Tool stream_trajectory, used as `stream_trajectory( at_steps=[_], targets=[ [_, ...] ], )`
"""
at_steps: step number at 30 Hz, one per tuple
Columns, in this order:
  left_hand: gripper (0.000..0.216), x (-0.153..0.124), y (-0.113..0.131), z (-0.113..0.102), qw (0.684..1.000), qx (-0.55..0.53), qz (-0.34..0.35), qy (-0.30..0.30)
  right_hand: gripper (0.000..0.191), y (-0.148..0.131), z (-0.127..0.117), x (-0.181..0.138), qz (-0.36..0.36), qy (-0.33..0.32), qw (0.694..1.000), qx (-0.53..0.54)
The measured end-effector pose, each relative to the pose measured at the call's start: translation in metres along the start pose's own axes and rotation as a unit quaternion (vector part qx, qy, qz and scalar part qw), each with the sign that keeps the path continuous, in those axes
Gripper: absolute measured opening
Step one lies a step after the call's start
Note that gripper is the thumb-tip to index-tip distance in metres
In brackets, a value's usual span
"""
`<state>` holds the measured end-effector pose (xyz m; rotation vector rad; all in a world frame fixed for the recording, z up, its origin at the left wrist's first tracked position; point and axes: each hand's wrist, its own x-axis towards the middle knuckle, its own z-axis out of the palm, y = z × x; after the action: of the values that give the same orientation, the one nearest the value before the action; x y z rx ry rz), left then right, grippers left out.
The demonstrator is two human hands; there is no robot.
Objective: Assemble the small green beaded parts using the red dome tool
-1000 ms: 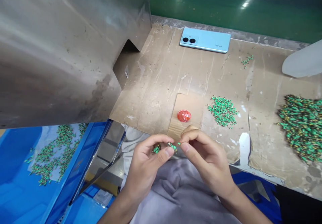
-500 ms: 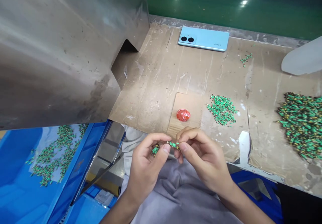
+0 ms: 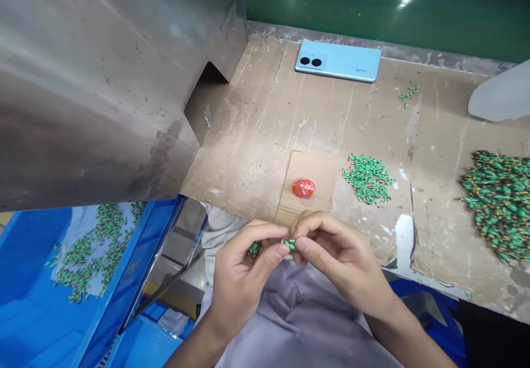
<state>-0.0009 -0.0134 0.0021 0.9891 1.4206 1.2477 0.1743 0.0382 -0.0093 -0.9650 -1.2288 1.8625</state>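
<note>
Over my lap, at the table's front edge, both hands meet fingertip to fingertip. My left hand (image 3: pixel 244 263) is closed round several small green pieces with dark and yellowish ends (image 3: pixel 253 248), more of them showing in its curled palm. Between its thumb and forefinger sits a small green piece (image 3: pixel 289 244). My right hand (image 3: pixel 335 252) pinches at that same piece with thumb and forefinger; its other fingers curl behind. Just beyond the hands, a small round dish of glossy red stuff (image 3: pixel 303 187) rests on a thin wooden board (image 3: pixel 310 164).
Right of the board lies a small pile of green pieces (image 3: pixel 367 179), with a larger heap (image 3: pixel 503 202) farther right. A light blue phone (image 3: pixel 348 62) lies at the back. Metal housing (image 3: pixel 103 81) stands left, above a blue bin (image 3: pixel 28 280) holding more pieces. A whitish container (image 3: pixel 501 95) stands right.
My fingertips have drawn closer together around the green piece, and the left hand has shifted slightly. The whole view has moved a little; the table things stay where they were.
</note>
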Motion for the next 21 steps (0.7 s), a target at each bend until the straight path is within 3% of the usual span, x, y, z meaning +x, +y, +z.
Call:
stream_trajectory(
  at_steps=[5, 21],
  targets=[
    [0.016, 0.0001, -0.0010, -0.0011, 0.999, 0.025, 0.041, -0.019, 0.021, -0.0006, -0.0035, 0.0007, 0.022, -0.015, 1.000, 0.002],
    [0.011, 0.0027, 0.0014, -0.0009, 0.998, 0.010, 0.028, -0.049, 0.034, -0.0084, -0.0064, 0.0045, 0.071, -0.044, 0.995, 0.060]
  ],
)
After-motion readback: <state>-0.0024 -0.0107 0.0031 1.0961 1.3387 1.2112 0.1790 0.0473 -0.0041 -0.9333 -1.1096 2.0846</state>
